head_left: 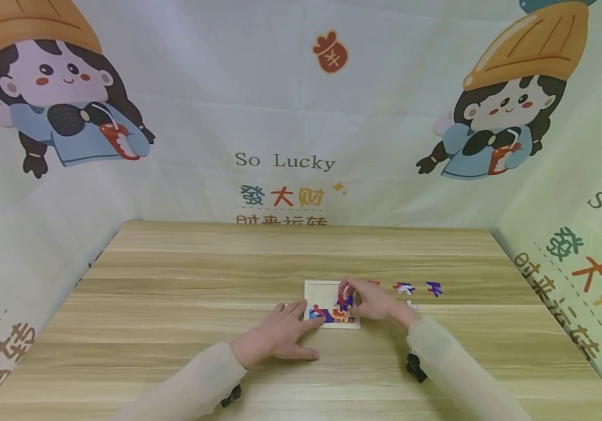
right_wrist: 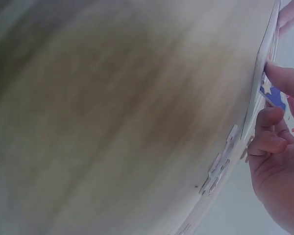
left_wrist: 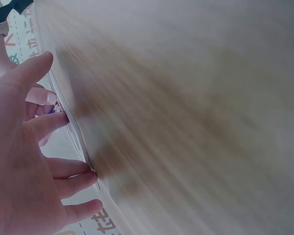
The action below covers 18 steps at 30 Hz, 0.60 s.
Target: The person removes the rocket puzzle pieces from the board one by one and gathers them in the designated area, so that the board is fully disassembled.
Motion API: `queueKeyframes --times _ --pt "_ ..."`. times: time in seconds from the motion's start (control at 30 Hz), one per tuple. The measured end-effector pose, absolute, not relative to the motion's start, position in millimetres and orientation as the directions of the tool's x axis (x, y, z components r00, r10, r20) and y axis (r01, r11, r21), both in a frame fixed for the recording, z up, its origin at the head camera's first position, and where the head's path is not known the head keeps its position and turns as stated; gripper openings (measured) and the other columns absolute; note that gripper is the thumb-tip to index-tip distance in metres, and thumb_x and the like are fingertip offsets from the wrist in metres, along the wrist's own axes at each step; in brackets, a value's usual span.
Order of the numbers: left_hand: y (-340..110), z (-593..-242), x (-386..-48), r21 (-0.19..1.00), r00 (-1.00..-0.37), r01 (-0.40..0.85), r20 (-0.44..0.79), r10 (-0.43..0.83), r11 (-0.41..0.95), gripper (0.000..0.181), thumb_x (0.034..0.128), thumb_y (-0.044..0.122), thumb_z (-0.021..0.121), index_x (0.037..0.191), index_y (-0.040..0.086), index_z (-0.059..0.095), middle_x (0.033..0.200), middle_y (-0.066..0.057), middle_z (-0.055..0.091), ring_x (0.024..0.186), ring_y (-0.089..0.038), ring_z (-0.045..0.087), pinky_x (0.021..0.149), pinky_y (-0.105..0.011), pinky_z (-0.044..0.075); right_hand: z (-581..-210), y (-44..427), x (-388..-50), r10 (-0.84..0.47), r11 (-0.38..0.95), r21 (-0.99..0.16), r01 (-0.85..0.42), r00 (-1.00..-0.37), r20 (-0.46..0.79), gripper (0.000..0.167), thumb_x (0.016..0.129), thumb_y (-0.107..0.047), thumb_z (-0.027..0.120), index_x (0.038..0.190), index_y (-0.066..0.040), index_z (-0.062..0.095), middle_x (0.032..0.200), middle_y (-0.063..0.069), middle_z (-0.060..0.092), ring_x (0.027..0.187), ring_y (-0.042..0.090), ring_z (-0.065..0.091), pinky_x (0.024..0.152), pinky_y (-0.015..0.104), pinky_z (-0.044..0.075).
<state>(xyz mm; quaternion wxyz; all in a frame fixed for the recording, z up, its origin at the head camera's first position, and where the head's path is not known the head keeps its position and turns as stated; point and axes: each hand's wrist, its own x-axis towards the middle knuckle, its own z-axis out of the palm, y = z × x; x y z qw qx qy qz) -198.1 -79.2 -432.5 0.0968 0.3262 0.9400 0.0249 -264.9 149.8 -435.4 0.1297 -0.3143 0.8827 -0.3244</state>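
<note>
I have the left hand (head_left: 280, 332), fingers spread, touching the puzzle tray (head_left: 322, 292), apparently for steadiness, while the right hand's (head_left: 369, 299) fingers pinch a puzzle piece (head_left: 344, 303), likely for alignment.

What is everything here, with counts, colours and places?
Table: one, brown, centre
Backdrop: count unclear, pale, behind and beside table
Printed girls: two, blue-clad, on backdrop
Other prints: several, multicoloured, on backdrop
Puzzle tray: one, cream, on table
Fitted pieces: count unclear, multicoloured, tray's near side
Held piece: one, purple and red, at tray's right
Loose pieces: at least four, multicoloured, right of tray
Sleeves: two, cream, toward camera
Wrist devices: two, black, beside sleeves
Left hand: one, bare, touching tray
Right hand: one, bare, pinching held piece
</note>
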Motion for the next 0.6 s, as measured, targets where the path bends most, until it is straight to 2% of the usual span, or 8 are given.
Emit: queueKeyframes --times 0.2,0.6 --pt "-79.1 -431.7 -197.6 0.114 -0.771 0.605 -0.164 0.616 0.788 0.071 0.0761 0.062 0.050 0.135 0.026 0.037 0.138 -0.021 0.027 0.125 -0.033 0.025 0.098 -0.050 0.022 -435.8 150.1 -262.4 -0.648 0.593 -0.631 -0.501 -0.761 -0.005 0.032 0.074 -0.002 0.066 0.099 -0.013 0.049 0.089 0.001 0.052 0.069 0.013 0.048 0.060 0.029 0.043" --pt "-78.4 -430.4 -197.2 0.110 -0.768 0.609 -0.167 0.619 0.785 0.070 0.0770 0.061 0.050 0.135 0.026 0.037 0.138 -0.020 0.027 0.125 -0.032 0.025 0.098 -0.050 0.023 -439.3 154.3 -264.5 -0.668 0.560 -0.645 -0.519 -0.744 0.018 0.023 0.075 0.001 0.063 0.094 -0.009 0.053 0.086 -0.001 0.053 0.073 0.013 0.049 0.065 0.028 0.043"
